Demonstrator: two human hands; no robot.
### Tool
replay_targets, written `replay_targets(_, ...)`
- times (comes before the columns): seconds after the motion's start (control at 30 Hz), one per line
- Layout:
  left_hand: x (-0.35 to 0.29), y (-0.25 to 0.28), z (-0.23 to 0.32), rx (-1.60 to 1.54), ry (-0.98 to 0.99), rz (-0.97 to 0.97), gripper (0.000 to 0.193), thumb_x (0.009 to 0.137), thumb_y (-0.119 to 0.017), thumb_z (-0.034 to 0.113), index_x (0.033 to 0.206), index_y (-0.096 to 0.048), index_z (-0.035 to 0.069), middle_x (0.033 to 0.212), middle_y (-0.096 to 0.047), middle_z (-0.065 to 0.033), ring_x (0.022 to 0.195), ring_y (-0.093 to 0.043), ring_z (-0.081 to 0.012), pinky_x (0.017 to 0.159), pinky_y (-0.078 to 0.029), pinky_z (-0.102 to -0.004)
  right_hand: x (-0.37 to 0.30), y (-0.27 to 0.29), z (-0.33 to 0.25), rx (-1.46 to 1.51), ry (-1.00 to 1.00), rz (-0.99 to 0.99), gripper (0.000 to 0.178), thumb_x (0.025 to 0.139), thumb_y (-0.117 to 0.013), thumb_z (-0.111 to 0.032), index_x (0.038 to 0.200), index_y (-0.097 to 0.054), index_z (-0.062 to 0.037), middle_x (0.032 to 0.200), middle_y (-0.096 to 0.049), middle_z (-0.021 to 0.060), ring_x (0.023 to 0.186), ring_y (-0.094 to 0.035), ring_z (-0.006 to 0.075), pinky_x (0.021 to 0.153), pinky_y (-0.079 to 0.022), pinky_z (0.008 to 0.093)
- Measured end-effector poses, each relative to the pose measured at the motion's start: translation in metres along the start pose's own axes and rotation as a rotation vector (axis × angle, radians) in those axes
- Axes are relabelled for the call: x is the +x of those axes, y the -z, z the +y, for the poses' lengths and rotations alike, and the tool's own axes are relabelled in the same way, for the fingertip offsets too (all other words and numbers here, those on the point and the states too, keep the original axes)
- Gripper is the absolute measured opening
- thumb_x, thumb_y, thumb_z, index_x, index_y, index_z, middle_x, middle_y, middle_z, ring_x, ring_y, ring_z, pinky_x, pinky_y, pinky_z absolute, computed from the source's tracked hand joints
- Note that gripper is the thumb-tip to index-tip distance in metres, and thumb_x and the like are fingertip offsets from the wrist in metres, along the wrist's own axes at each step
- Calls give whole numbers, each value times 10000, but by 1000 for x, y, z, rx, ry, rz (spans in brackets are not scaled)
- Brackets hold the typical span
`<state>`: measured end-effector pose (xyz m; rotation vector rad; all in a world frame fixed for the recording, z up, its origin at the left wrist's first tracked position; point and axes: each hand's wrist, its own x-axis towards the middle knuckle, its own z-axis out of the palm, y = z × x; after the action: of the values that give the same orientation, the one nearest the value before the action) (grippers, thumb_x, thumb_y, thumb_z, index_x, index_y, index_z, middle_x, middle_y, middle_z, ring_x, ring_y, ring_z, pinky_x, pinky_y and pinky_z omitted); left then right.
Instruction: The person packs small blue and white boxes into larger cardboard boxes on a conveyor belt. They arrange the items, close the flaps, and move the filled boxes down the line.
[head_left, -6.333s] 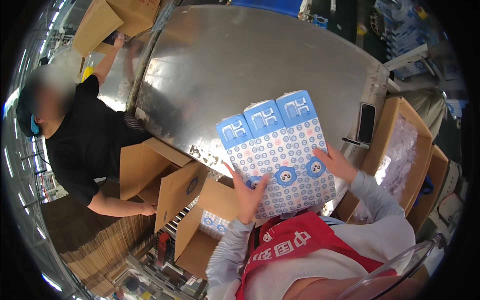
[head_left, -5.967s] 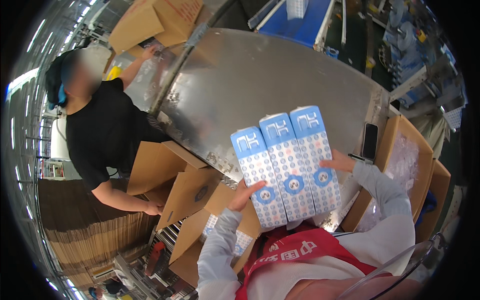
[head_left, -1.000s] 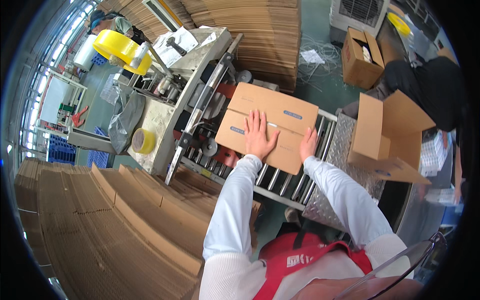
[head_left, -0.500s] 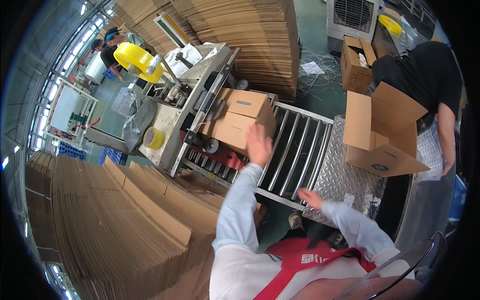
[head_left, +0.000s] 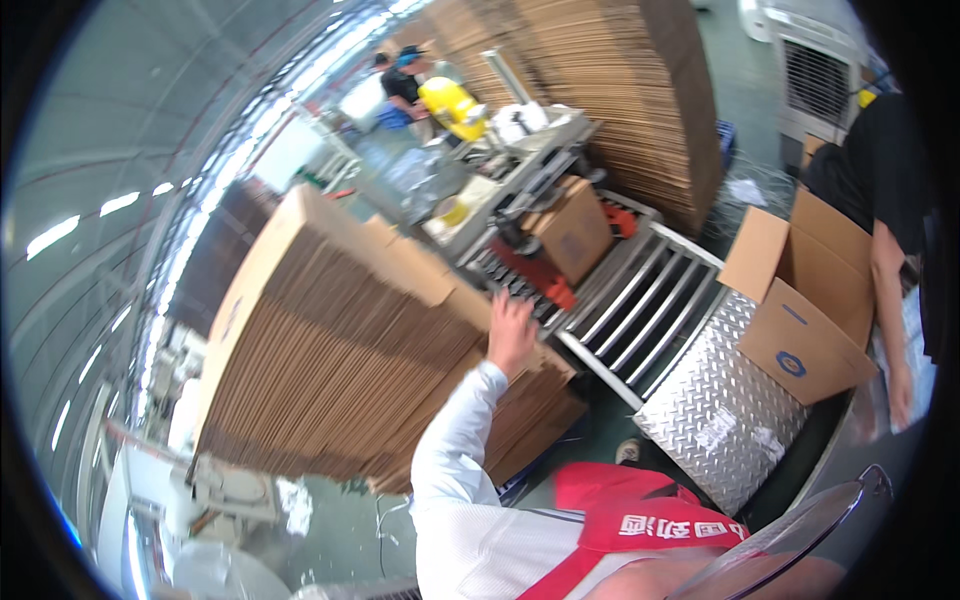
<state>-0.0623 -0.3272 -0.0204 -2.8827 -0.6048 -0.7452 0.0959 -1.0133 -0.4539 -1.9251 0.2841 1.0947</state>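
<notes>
My left hand (head_left: 512, 332) reaches out over the near end of the tape sealing machine's side rail, with its fingers apart and nothing in them. Just beyond it, a closed cardboard box (head_left: 580, 235) sits between the belts of the sealing machine (head_left: 525, 160). Nearest below the hand is a tall stack of flat cardboard boxes (head_left: 340, 360). My right hand does not show. To the right, an open cardboard box (head_left: 805, 335) with raised flaps stands at the end of a diamond-plate metal table (head_left: 715, 420).
A roller conveyor (head_left: 640, 310) joins the machine to the metal table. Another tall cardboard stack (head_left: 650, 100) rises behind it. At the right edge a co-worker in black (head_left: 885, 180) bends beside the open box. An air cooler (head_left: 815, 80) stands at the back right.
The view has swung left. The closed box has gone further into the sealing machine, and my left hand has come away from it. My right hand has left the view.
</notes>
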Motion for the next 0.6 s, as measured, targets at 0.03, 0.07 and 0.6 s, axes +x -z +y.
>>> replay_targets(0.03, 20, 49, -1, 87, -28, 146, 429, 767, -700, 110, 1183, -621, 42, 1222, -580, -181, 1334, -382, -438, 1149, -271, -579, 4, 7, -12, 8, 34, -20, 268, 955, -574, -311, 889, -648, -63, 829, -666, 115, 643, -620, 228, 549, -493, 386)
replay_targets(0.07, 54, 114, 18, 211, -78, 253, 406, 761, -688, 86, 1160, -628, 41, 1245, -568, -180, 1326, -394, -430, 1142, -281, -576, 18, 0, -5, 53, 50, -69, 265, 955, -577, -310, 876, -646, -67, 810, -665, 106, 613, -618, 215, 522, -493, 382)
replay_targets(0.6, 30, 398, -69, 655, 307, 389, 253, 975, -567, 305, 1107, -655, 107, 1043, -692, -123, 917, -672, -339, 752, -524, -434, 9, 13, -21, -173, 84, -86, 333, 970, -566, -271, 1180, -611, -16, 998, -665, 132, 819, -628, 239, 698, -505, 377)
